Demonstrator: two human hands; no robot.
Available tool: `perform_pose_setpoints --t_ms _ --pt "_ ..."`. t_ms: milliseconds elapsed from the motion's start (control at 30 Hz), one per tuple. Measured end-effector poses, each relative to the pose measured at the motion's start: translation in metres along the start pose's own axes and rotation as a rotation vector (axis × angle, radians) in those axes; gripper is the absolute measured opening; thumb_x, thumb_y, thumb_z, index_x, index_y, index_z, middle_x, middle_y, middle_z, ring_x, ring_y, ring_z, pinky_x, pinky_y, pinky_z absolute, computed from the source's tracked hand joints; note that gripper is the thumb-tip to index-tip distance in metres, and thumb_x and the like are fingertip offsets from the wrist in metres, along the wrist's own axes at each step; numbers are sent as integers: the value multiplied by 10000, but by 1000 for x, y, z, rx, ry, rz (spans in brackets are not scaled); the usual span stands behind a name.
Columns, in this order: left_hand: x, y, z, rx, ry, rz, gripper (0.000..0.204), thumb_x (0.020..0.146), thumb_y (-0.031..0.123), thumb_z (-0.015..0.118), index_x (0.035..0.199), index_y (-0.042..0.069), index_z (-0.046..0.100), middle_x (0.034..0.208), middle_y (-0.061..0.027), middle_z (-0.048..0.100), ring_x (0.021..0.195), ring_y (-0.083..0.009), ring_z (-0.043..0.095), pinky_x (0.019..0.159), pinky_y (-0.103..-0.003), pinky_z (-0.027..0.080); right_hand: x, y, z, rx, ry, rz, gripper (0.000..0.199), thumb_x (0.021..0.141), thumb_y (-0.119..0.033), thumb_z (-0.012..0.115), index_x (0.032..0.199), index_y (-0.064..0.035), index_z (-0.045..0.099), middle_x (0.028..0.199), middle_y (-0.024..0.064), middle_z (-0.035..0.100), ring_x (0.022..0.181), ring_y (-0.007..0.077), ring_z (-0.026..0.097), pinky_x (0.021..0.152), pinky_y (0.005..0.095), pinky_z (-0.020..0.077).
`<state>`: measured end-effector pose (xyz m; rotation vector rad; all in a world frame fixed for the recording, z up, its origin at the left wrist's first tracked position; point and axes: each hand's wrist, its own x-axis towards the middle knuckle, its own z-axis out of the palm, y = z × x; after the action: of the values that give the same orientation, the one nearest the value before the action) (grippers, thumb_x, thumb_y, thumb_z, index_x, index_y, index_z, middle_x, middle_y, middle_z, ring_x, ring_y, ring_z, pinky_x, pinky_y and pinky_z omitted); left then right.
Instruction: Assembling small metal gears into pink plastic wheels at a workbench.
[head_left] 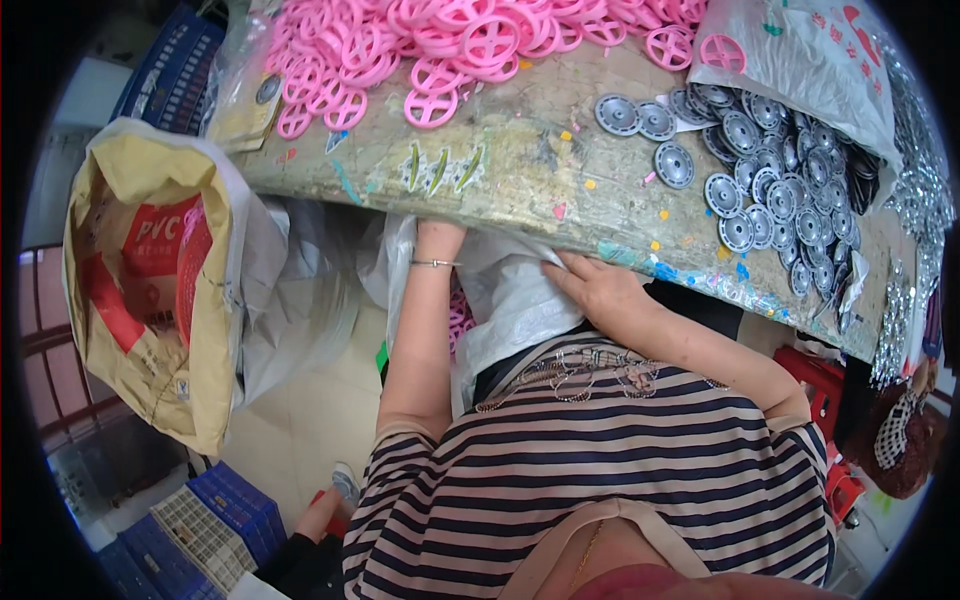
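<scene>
A white plastic bag (525, 310) is on my lap, below the front edge of the worktable. Inside its opening, pink wheel-shaped pieces (460, 318) show beside my left forearm. My left hand (440, 236) reaches down under the table edge; only its wrist and heel show, and the fingers are hidden. The rim of the bag is gripped by my right hand (605, 295), close to the table edge, with the thumb out of sight. A large heap of pink plastic wheels (430, 45) lies on the table ahead of me.
Grey wheel discs (780, 195) spill from a white printed bag (810, 70) on the right. Three green-and-white stickers (438, 168) lie on the worktable (540, 130). At left stands an open yellow sack (150, 150); blue crates (215, 520) and another person's foot (345, 482) are below.
</scene>
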<state>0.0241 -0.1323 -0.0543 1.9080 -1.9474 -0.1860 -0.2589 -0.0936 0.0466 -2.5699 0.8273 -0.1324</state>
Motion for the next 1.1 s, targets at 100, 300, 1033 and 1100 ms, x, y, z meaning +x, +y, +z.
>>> perform_pose_setpoints --t_ms 100,300,1033,1100 --pt "-4 -8 14 138 73 109 454 855 293 530 1256 83 566 1310 -173 524 1231 -361 454 1068 -482 306 -9 -5 -14 32 43 25 465 782 -41 558 1244 -93 533 1214 152 540 1025 306 598 779 360 525" --pt "-40 31 -18 -346 -39 -257 342 826 73 543 1152 -25 576 1196 -258 552 1119 -430 494 967 -446 400 -7 1 -76 281 310 75 166 837 -122 654 986 -50 668 875 149 664 800 314 649 708 388 528" --pt "-89 100 -87 -680 431 -312 225 872 -24 588 1097 -27 591 1033 -84 548 877 -140 565 780 -241 475 210 88 -115 -183 660 152 315 790 -180 697 1061 -51 601 1202 186 504 1079 371 501 894 416 456" --pt "-71 104 -89 -705 409 -256 245 875 -31 581 1120 -27 578 1043 -87 546 902 -146 572 791 -246 481 190 97 -128 -46 658 215 291 805 -204 692 1032 -40 610 1165 185 522 1054 345 518 869 401 456"
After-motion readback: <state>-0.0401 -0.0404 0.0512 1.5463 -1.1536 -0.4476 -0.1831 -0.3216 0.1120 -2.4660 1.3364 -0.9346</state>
